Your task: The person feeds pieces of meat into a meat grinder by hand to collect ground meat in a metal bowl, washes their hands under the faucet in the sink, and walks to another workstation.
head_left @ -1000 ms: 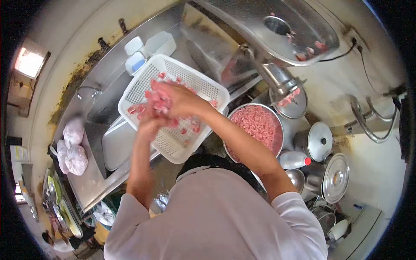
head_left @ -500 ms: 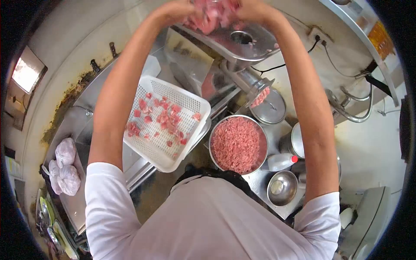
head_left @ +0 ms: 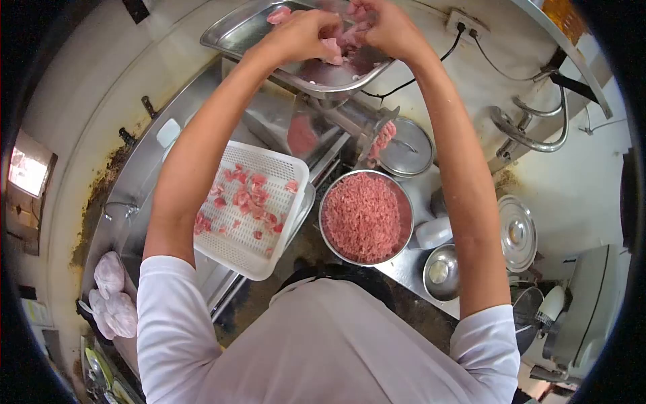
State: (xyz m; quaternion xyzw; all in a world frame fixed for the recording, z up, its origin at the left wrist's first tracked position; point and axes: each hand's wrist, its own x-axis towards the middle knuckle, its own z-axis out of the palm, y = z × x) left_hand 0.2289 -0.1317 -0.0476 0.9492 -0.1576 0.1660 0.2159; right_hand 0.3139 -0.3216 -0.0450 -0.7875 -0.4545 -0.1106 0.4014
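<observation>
Both hands are at the top of the view, over the metal feed tray [head_left: 232, 27] of a meat grinder [head_left: 353, 118]. My left hand [head_left: 299, 35] has curled fingers around raw meat chunks [head_left: 331, 51]. Facing it, my right hand [head_left: 390, 30] is bent over the same cluster, its fingers on pink pieces. The hands partly hide the meat and the tray's opening. Strands of ground meat [head_left: 383, 138] hang from the grinder's outlet plate. Below and slightly left of it, a round metal pot [head_left: 409, 237] is heaped with minced meat [head_left: 363, 215].
A white perforated basket [head_left: 252, 268] with scattered meat chunks stands at left. Right of the pot are a lid [head_left: 407, 147], a plastic bottle [head_left: 434, 233] and a metal bowl [head_left: 442, 289]. Tied plastic bags [head_left: 114, 303] lie far left. A cord [head_left: 404, 84] runs behind the grinder.
My hands have come down onto the feed tray, and the large bunch of meat between them is now smaller. The view has shifted, showing more of the tray.
</observation>
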